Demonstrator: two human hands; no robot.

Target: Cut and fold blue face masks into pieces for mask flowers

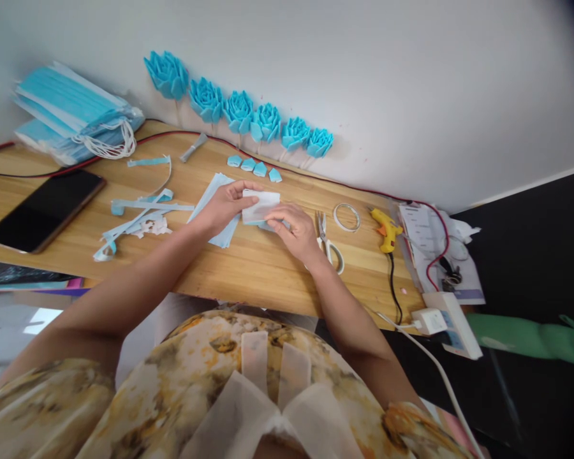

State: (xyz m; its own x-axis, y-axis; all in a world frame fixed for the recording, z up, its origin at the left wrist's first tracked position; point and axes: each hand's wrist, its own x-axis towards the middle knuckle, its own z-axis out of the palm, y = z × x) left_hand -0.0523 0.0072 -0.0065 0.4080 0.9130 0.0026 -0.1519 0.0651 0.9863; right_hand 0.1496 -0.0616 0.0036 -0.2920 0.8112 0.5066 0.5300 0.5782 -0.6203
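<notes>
Between my two hands is a folded piece of white and light blue mask fabric point(261, 205), held just above the table. My left hand point(227, 205) pinches its left side, thumb on the front. At its lower right edge, my right hand point(294, 229) is closed with the fingertips on the fabric. Under my left hand lies a stack of light blue fabric sheets point(224, 237). Several small folded blue petals point(254, 167) sit in a row behind my hands. A pair of scissors point(326, 241) with white handles lies right beside my right hand.
Several blue fabric flowers point(239, 111) on stems lean along the wall. Face masks point(76, 111), a phone point(45, 209) and cut strips point(141, 217) are at left. Rightward are a wire ring point(347, 217), a yellow glue gun point(387, 231), papers point(418, 239) and a power strip point(454, 325).
</notes>
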